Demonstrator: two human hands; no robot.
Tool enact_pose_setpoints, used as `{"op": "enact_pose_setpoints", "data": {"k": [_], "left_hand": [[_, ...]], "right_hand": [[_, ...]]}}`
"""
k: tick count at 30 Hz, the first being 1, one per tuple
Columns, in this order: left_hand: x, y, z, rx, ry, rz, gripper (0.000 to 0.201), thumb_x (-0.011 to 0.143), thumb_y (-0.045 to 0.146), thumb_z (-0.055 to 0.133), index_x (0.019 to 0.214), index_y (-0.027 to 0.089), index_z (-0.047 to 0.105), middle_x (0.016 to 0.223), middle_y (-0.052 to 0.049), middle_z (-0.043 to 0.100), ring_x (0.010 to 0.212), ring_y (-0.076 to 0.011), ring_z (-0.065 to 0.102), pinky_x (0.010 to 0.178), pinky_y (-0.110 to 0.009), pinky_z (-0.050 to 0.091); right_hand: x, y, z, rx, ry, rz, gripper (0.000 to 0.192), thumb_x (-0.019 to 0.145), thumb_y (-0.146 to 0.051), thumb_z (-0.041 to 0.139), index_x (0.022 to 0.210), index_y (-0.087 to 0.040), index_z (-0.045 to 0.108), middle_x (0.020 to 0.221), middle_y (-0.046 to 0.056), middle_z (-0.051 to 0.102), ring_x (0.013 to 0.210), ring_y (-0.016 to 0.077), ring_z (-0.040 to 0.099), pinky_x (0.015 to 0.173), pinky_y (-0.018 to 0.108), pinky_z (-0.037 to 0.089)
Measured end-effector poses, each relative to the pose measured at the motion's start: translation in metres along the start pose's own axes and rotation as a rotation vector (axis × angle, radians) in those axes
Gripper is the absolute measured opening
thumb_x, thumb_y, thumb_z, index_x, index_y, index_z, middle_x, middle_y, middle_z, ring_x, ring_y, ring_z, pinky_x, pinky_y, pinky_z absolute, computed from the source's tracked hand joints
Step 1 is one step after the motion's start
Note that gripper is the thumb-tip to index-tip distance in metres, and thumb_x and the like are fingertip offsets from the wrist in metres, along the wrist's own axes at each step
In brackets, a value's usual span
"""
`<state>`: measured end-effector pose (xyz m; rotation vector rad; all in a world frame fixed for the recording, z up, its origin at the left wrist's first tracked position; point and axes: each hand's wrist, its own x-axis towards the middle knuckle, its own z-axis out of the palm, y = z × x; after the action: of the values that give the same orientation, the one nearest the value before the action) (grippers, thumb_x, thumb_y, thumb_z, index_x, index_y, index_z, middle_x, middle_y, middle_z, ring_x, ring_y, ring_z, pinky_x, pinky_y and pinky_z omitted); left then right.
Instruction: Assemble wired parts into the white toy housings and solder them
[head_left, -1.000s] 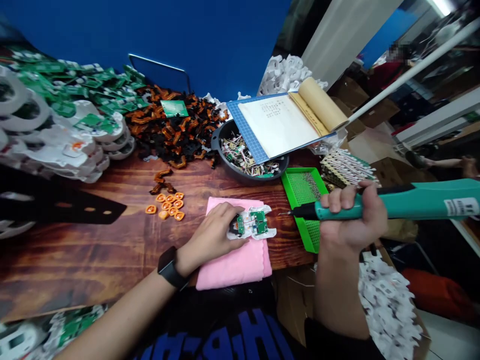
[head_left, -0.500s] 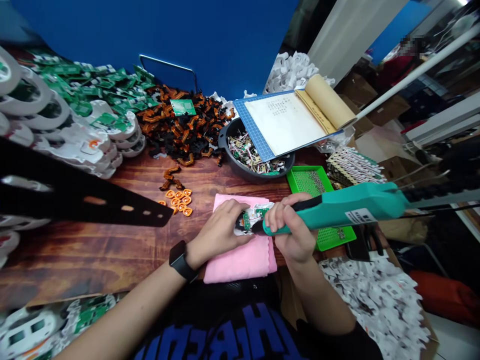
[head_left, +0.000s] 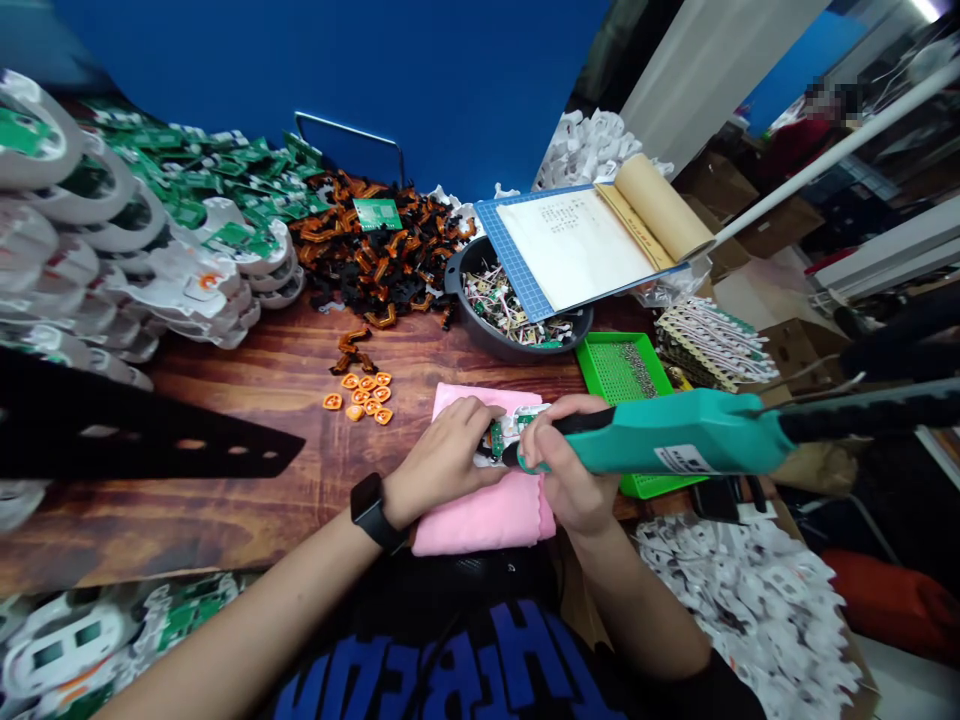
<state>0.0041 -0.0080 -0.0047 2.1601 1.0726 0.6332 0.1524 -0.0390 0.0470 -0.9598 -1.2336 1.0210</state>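
Note:
My right hand [head_left: 574, 465] is wrapped round a teal electric screwdriver [head_left: 675, 432], held nearly level with its black nose pointing left. That nose meets a small white plastic housing [head_left: 508, 428] with green circuit boards in it. My left hand [head_left: 454, 445] grips the housing from the left, its thumb and fingers closed about the edge. Under both lies a folded pink cloth [head_left: 480, 520]. The tip of the screwdriver and any screw under it are too small and hidden to make out.
Orange rings [head_left: 367, 398] lie left of the cloth. Beyond are black-and-orange parts [head_left: 382, 265], green circuit boards [head_left: 217, 165] and stacked white shells [head_left: 172, 285]. A dark bowl [head_left: 517, 350] carries a clipboard [head_left: 577, 245]. Green trays [head_left: 600, 365] of screws stand right. A black slotted bar [head_left: 150, 425] juts in from the left.
The back end of the screwdriver has swung lower and toward me, its nose staying at the housing. The view has shifted slightly; both hands keep their hold.

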Motion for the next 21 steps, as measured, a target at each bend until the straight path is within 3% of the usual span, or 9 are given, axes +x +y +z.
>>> {"op": "enact_pose_setpoints", "data": {"k": [3, 6, 8, 12, 17, 21], "left_hand": [[0.0, 0.0, 0.001, 0.029, 0.009, -0.019, 0.054, 0.071, 0.03, 0.072, 0.119, 0.016, 0.05, 0.111, -0.011, 0.056, 0.102, -0.0273, 0.053, 0.088, -0.042, 0.046], [0.0, 0.0, -0.001, 0.017, 0.011, -0.002, 0.051, 0.072, 0.032, 0.072, 0.117, 0.017, 0.051, 0.113, -0.01, 0.058, 0.104, -0.0271, 0.054, 0.09, -0.042, 0.046], [0.0, 0.001, -0.002, 0.008, 0.02, 0.004, 0.05, 0.074, 0.033, 0.07, 0.117, 0.017, 0.051, 0.114, -0.01, 0.058, 0.106, -0.0268, 0.054, 0.091, -0.041, 0.046], [0.003, -0.002, -0.004, 0.038, 0.032, 0.003, 0.052, 0.077, 0.038, 0.067, 0.121, 0.018, 0.049, 0.12, -0.012, 0.059, 0.109, -0.028, 0.056, 0.093, -0.042, 0.046], [0.007, -0.014, 0.0, 0.078, 0.06, 0.021, 0.052, 0.078, 0.045, 0.065, 0.121, 0.019, 0.05, 0.12, -0.011, 0.06, 0.11, -0.0286, 0.057, 0.094, -0.042, 0.047], [0.004, -0.022, 0.003, 0.084, 0.055, 0.017, 0.051, 0.08, 0.045, 0.063, 0.123, 0.022, 0.049, 0.121, -0.009, 0.061, 0.109, -0.0283, 0.059, 0.094, -0.042, 0.047]], "right_hand": [[0.01, -0.018, -0.014, 0.166, 0.102, -0.054, 0.019, 0.083, -0.032, 0.062, 0.1, -0.026, 0.054, 0.057, -0.008, 0.047, 0.048, 0.0094, 0.047, 0.053, 0.026, 0.043], [0.02, -0.031, -0.049, 0.258, 0.229, -0.009, 0.017, 0.08, -0.034, 0.064, 0.091, -0.024, 0.057, 0.054, -0.008, 0.043, 0.046, 0.0083, 0.042, 0.049, 0.023, 0.041], [0.024, -0.035, -0.076, 0.3, 0.215, 0.064, 0.018, 0.074, -0.034, 0.068, 0.079, -0.023, 0.055, 0.054, -0.007, 0.039, 0.046, 0.008, 0.039, 0.047, 0.022, 0.04], [0.022, -0.036, -0.105, 0.556, 0.064, 0.065, 0.028, 0.067, -0.038, 0.073, 0.07, -0.023, 0.049, 0.056, -0.007, 0.028, 0.046, 0.0084, 0.028, 0.034, 0.016, 0.031], [0.02, -0.031, -0.1, 0.978, -0.264, -0.11, 0.022, 0.073, -0.034, 0.068, 0.069, -0.024, 0.049, 0.066, -0.003, 0.036, 0.052, 0.0089, 0.031, 0.027, 0.011, 0.03], [0.019, -0.028, -0.094, 1.047, -0.356, -0.138, 0.018, 0.074, -0.032, 0.065, 0.068, -0.022, 0.051, 0.071, 0.0, 0.041, 0.058, 0.0097, 0.035, 0.029, 0.011, 0.034]]}}
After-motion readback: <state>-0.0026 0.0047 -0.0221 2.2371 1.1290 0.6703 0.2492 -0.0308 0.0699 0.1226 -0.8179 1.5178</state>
